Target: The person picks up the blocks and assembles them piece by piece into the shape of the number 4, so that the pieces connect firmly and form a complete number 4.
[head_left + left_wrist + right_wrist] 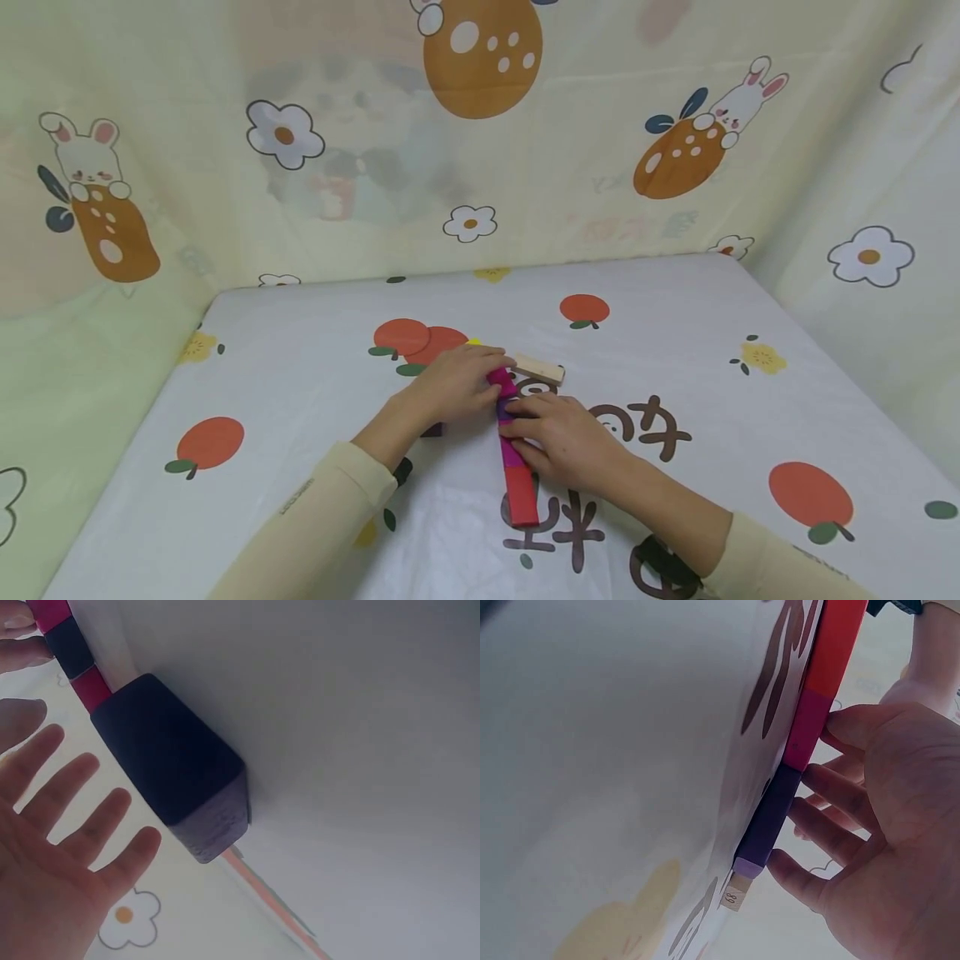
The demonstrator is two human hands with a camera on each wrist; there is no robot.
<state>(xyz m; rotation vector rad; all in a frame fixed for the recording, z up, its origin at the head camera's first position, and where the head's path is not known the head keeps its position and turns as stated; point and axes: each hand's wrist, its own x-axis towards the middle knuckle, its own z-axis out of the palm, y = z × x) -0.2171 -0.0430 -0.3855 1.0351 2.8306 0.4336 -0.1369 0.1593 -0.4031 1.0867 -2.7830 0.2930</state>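
Observation:
A row of flat-sided coloured blocks lies end to end on the table: a red block [521, 497] nearest, then a magenta block [511, 452], a purple block [767, 817] and another magenta block [502, 381] at the far end. My left hand [459, 383] is at the far end from the left, thumb near the row's side, fingers spread in the left wrist view. My right hand [567, 439] lies along the right side, its fingertips and thumb touching the blocks. A dark purple block [169, 750] stands close by the left hand, apart from the row.
A pale wooden block [538, 368] lies beyond the row's far end, to the right. Something small and yellow [473, 342] shows behind the left hand. The white tablecloth [660, 333] carries printed fruit and lettering, and a patterned curtain [360, 208] hangs at the back.

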